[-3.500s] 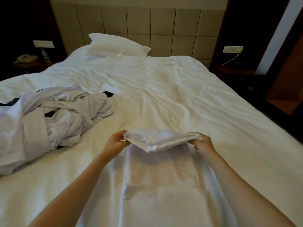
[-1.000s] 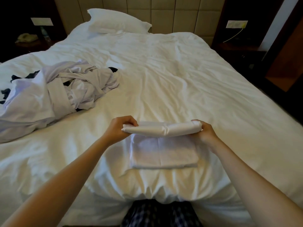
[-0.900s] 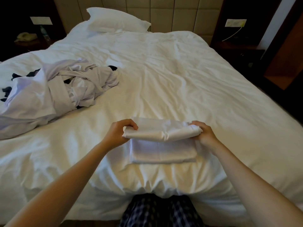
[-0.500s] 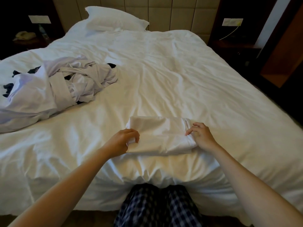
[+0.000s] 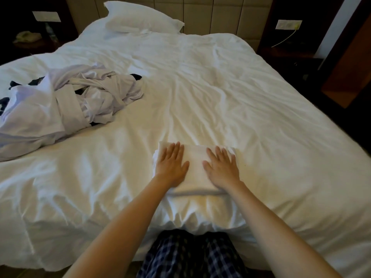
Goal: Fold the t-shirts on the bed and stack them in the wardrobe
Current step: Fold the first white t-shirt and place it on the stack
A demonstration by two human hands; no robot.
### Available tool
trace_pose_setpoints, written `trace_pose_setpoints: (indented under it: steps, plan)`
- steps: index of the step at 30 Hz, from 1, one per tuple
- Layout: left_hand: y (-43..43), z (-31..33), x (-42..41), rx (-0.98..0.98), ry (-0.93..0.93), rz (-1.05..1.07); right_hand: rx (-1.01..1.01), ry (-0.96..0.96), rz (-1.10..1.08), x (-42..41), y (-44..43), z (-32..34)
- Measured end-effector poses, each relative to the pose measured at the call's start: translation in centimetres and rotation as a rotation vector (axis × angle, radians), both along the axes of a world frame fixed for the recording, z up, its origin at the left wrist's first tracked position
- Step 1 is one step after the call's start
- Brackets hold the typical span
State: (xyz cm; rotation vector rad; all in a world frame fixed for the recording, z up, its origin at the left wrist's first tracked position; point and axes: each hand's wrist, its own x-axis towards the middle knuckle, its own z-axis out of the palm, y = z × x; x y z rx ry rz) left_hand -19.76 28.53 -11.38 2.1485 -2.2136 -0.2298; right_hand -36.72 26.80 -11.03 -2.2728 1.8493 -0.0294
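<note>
**As left hand [image 5: 171,165] and right hand [image 5: 221,167] lie flat, a folded white cloth t-shirt [image 5: 195,157] sits at the foot of the wide white-sheeted bed [image 5: 241,97]**

Where the rumpled cover meets the bed's near edge, the folded white cloth t-shirt lies as a compact rectangle directly in front of the person. Both palms rest on top of it, fingers straight and slightly spread, gripping nothing. The left hand covers the shirt's left part and the right hand its right part, with a strip of white cloth showing between the thumbs.

Well apart, on the left side of the bed, a loose heap of unfolded pale t-shirts [image 5: 60,105] lies crumpled, with dark fabric showing beneath it. A plump white pillow [image 5: 140,19] rests at the far end against the beige padded headboard [image 5: 220,15]. Dark blue checked trousers [image 5: 190,255] show below the bed's edge, between the forearms. A pale wall socket plate [image 5: 288,24] with a cable plugged in sits to the right of the headboard.
</note>
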Motion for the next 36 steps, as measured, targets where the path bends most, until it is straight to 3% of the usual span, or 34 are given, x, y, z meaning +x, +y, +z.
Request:
trace_pose_setpoints:
  steps: [8,13,15,17,20,24,26,30,34,36]
  plan:
    - [-1.4,-1.9,1.0,0.013,0.058,0.108,0.05,-0.185,-0.374,-1.1,-0.6,-2.4]
    - [-1.5,-1.4,0.8,0.033,0.068,0.138,0.058,-0.156,-0.52,-2.0,-1.3,-1.3]
    - [-1.3,-0.9,0.3,-0.003,0.064,0.16,-0.06,-0.12,-0.464,-1.7,-1.3,-0.6]
    - [-0.8,-0.2,-0.8,-0.07,0.078,0.163,-0.155,-0.097,-0.262,-0.8,-1.2,-0.1]
    - [0.8,-0.4,-2.8,-0.037,0.14,0.082,-0.066,-0.042,-0.048,0.4,-0.8,-0.5]
    - [2.9,-2.4,-1.7,-0.002,0.068,0.003,0.06,-0.123,-0.229,-0.7,-0.9,-1.7]
    - [3.0,-2.6,-0.8,-0.021,0.054,0.014,0.014,-0.241,-0.337,-1.3,-0.9,-1.8]
    - [3.4,-2.3,-0.4,-0.065,0.134,0.194,-0.057,-0.674,-0.617,-1.8,-0.7,-1.0]
    - [4.1,-1.3,0.6,-0.136,0.476,0.487,0.293,-1.026,-0.782,-3.1,-1.5,0.5]
    - [3.5,-0.2,1.5,-0.08,0.686,0.601,0.525,-1.147,-0.774,-3.9,-1.2,1.1]
